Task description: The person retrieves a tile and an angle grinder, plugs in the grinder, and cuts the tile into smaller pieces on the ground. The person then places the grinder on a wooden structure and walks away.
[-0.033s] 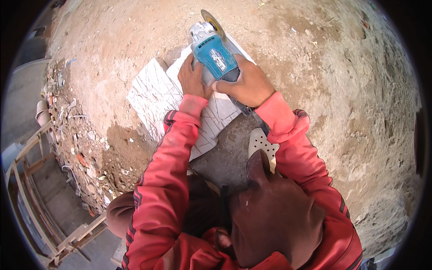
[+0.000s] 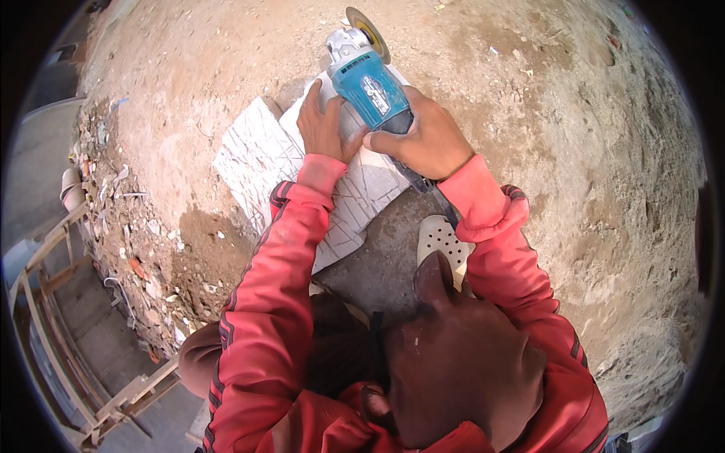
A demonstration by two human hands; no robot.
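Observation:
My right hand (image 2: 427, 140) is wrapped round the dark rear handle of a blue angle grinder (image 2: 362, 79), its thumb across the top. The grinder's silver head and round cutting disc (image 2: 368, 35) point away from me, the disc standing on edge at the right. Just left of the grinder, my left hand (image 2: 321, 128) rests with fingers spread on a pale slab (image 2: 291, 113), which lies partly over another slab scored with crossing lines (image 2: 257, 158). The grinder and my hands hide part of the slabs. Whether the disc is spinning cannot be told.
Behind the right hand a dark cord (image 2: 445, 205) runs toward my cream clog with holes (image 2: 442, 241). Dusty ground surrounds the slabs. Rubble (image 2: 151, 291) lies along the left, beside a drop-off with a wooden frame (image 2: 57, 332) below.
The grinder has shifted slightly right and away from me with my right hand. A small gap has opened between it and my left hand, which has barely moved.

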